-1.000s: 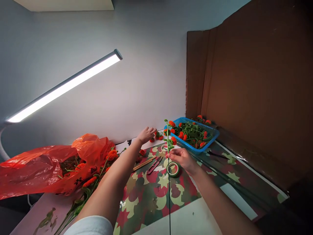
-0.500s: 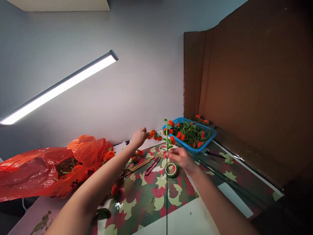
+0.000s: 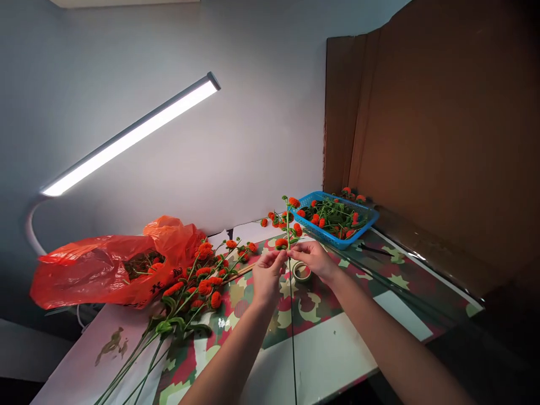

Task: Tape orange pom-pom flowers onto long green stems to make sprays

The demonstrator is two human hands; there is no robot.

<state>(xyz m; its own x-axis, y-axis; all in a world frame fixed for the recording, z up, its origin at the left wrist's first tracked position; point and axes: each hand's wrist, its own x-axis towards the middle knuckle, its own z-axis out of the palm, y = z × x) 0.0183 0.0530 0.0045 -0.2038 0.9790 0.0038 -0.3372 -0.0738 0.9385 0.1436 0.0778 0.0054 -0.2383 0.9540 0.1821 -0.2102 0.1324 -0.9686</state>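
An artificial flower spray point(image 3: 288, 228) stands upright in front of me, with small orange blooms and green leaves along a long thin stem. My right hand point(image 3: 317, 261) pinches this stem below the blooms. My left hand point(image 3: 268, 275) is closed against the same spot, fingertips meeting the right ones, and a single orange bloom point(image 3: 281, 243) sits just above its fingers against the stem. Below the hands lies a roll of green tape point(image 3: 302, 280). Wooden sticks point(image 3: 240, 274) are partly covered by my left hand and the flowers.
At the left, finished-looking orange flower stems point(image 3: 205, 287) lie by a red plastic bag point(image 3: 93, 264). A blue basket point(image 3: 341, 243) of small flowers stands at the back right, before a cardboard sheet point(image 3: 422, 124). A lit lamp point(image 3: 135, 135) hangs over the left side.
My left hand has come from the small flowers at the back to the stem, bringing an orange bloom to it. My right hand keeps its pinch. The view has shifted, showing more flowers at left.
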